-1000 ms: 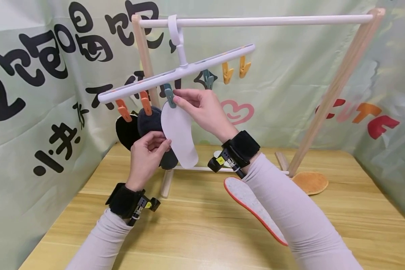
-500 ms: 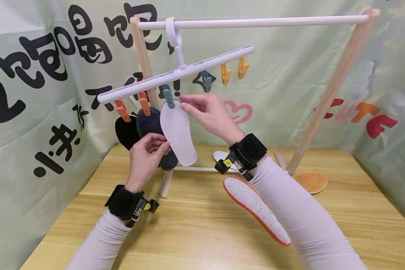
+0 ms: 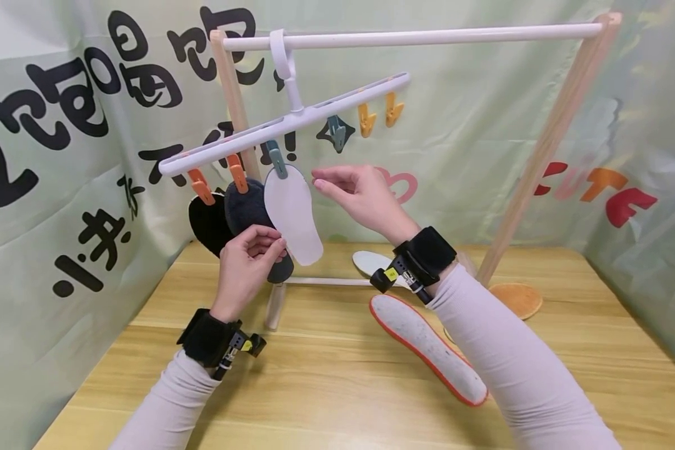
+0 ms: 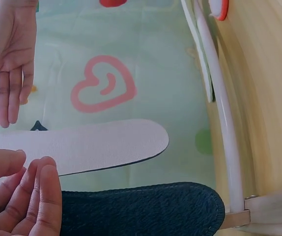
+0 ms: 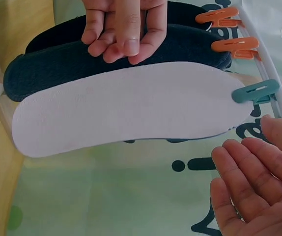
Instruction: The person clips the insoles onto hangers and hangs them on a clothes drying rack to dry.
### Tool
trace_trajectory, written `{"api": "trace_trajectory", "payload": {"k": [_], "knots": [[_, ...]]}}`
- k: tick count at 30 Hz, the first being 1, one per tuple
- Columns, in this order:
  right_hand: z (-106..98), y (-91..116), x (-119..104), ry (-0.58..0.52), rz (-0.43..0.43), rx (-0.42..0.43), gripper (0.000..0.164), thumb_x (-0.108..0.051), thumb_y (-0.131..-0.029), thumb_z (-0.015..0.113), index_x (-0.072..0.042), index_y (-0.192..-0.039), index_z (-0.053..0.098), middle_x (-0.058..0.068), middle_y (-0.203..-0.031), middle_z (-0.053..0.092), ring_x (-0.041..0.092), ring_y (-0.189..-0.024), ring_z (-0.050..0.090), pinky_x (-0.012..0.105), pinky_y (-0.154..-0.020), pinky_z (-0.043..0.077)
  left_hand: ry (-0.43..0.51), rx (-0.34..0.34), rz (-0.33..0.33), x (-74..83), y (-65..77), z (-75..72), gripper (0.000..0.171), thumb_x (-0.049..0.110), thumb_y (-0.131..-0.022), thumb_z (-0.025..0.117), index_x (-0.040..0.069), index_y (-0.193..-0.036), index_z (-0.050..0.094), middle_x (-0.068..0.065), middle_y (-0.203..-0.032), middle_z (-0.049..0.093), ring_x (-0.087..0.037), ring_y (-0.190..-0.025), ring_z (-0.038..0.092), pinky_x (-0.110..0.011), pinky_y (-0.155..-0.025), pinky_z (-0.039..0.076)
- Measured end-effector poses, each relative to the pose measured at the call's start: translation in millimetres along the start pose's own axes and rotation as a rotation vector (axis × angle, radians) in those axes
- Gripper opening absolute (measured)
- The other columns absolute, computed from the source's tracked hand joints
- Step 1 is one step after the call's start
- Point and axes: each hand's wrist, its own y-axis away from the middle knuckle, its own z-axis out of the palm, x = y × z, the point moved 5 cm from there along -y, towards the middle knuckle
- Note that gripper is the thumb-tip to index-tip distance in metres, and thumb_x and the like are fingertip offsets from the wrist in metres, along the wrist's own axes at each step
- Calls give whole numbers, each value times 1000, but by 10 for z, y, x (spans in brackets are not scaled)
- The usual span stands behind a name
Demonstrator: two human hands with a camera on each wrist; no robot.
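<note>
A white insole (image 3: 294, 215) hangs from a teal clip (image 3: 277, 161) on a white hanger (image 3: 292, 120). My right hand (image 3: 360, 194) is off to the right of its top edge, with relaxed fingers and nothing in them. Left of the insole's middle is my left hand (image 3: 249, 262), overlapping a dark blue insole (image 3: 249, 203) in the head view. Its thumb and fingertips stand apart in the left wrist view, with nothing between them. Orange clips (image 3: 237, 174) hold the dark blue insole and a black insole (image 3: 208, 222) further left.
The hanger hooks over the top bar of a rack (image 3: 427, 37), tilted down to the left. Another teal clip (image 3: 336, 134) and yellow clips (image 3: 365, 120) hang without insoles. On the table (image 3: 315, 375) lie a red-edged grey insole (image 3: 427, 350), an orange insole (image 3: 516, 300) and a pale insole (image 3: 368, 261).
My right hand has come off the teal clip and moved right, away from the white insole. The white insole now hangs by the clip, and the left hand has barely moved.
</note>
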Motion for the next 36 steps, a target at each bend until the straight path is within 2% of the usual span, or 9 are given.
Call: {"api": "trace_trajectory", "payload": {"k": [3,5,10,14,16,19,25,31,36], "knots": [[-17,22,41,5,4,0,34,-26,-107,70,-9,-136,74,9,-131,78,20,-120,76,38,-104,60,-8,-9,1,1,-2,32,12,11,-99,79,1,-105,76,-20,-94,79,-15,-76,78,-17,-72,62],[-23,32,66,5,-5,0,33,-24,-106,70,-7,-135,75,10,-128,79,23,-118,77,38,-103,61,-19,-15,-1,2,-2,53,11,12,-99,79,2,-105,76,-19,-92,79,-10,-75,76,-16,-70,61],[-36,69,129,22,-37,-8,31,-21,-106,70,-4,-131,76,13,-121,81,28,-114,78,40,-101,62,-55,-26,-10,23,-2,128,11,15,-100,79,6,-105,79,-16,-91,80,-15,-76,78,-15,-67,58],[-56,120,231,22,-6,-23,31,-21,-107,69,-2,-132,75,15,-117,81,30,-111,79,43,-104,60,-44,-52,-11,28,9,252,12,15,-100,78,6,-106,80,-16,-92,81,-31,-80,79,-17,-66,59],[-63,156,292,24,27,-32,32,-22,-108,68,-3,-133,75,15,-117,81,29,-110,79,43,-105,60,-30,-66,-17,20,20,323,12,15,-100,78,5,-107,80,-15,-93,81,-34,-81,79,-19,-66,61],[-68,207,382,38,55,-44,32,-23,-108,67,-4,-133,75,16,-118,81,27,-109,79,44,-106,59,-17,-80,-31,-4,35,431,12,14,-100,78,5,-107,81,-15,-93,81,-31,-80,79,-20,-67,62],[-99,273,546,61,57,-48,31,-19,-108,68,0,-131,75,20,-116,81,33,-110,79,47,-104,60,-12,-112,-41,-42,26,644,12,15,-100,78,5,-106,81,-13,-90,81,-20,-77,78,-20,-67,61],[-157,321,745,96,99,-62,31,-19,-107,69,0,-130,76,20,-118,80,31,-112,78,48,-104,60,-12,-165,-17,-50,-2,839,14,14,-101,77,2,-107,81,-16,-91,81,-25,-79,79,-21,-68,62],[-200,382,916,110,154,-91,33,-21,-108,67,0,-133,74,21,-122,79,32,-114,77,49,-103,60,11,-202,-39,-58,-9,989,16,12,-102,76,-1,-108,80,-20,-93,81,-30,-80,80,-22,-69,63]]}}
